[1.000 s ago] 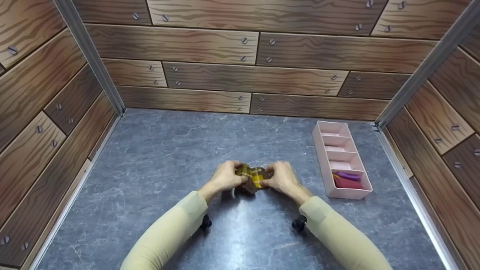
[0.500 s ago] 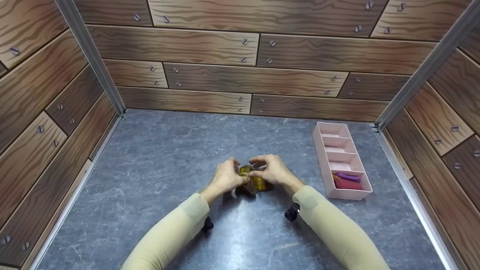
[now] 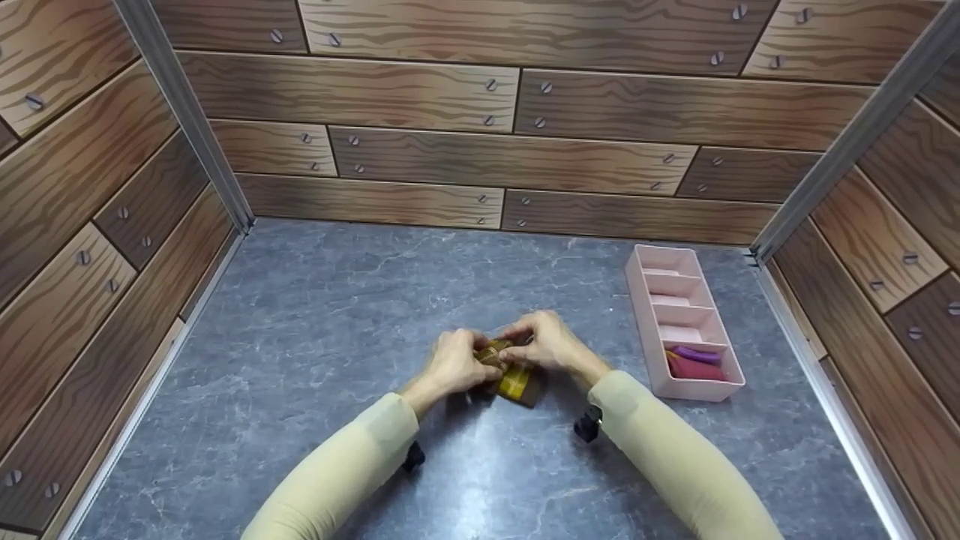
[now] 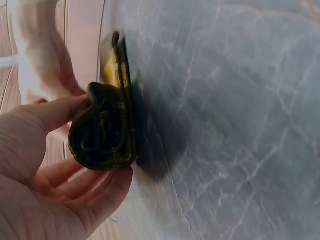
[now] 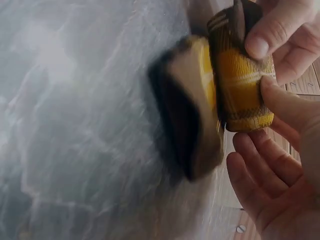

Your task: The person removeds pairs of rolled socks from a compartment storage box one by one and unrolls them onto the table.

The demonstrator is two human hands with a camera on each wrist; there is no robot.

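Observation:
A yellow and brown plaid sock [image 3: 517, 384], partly rolled up, lies on the grey marbled table between both hands. My left hand [image 3: 456, 364] grips the left end of the roll, thumb on top and fingers below. In the left wrist view the sock's roll [image 4: 102, 127] shows its coiled layers end on. My right hand [image 3: 547, 341] holds the roll's other side between thumb and fingers. In the right wrist view both thumbs press the rolled sock [image 5: 242, 90], while its flat brown tail lies along the table.
To the right stands a pink tray [image 3: 643, 330] with several compartments in a row. Its nearest compartment holds a folded red cloth [image 3: 696, 367] and a purple one [image 3: 697, 354]. Wood-patterned walls [image 3: 420, 157] enclose the table at the back and sides.
My right hand has moved left and closer to my left hand, onto the roll. The sock's loose tail now points toward the near side, and the roll has turned slightly.

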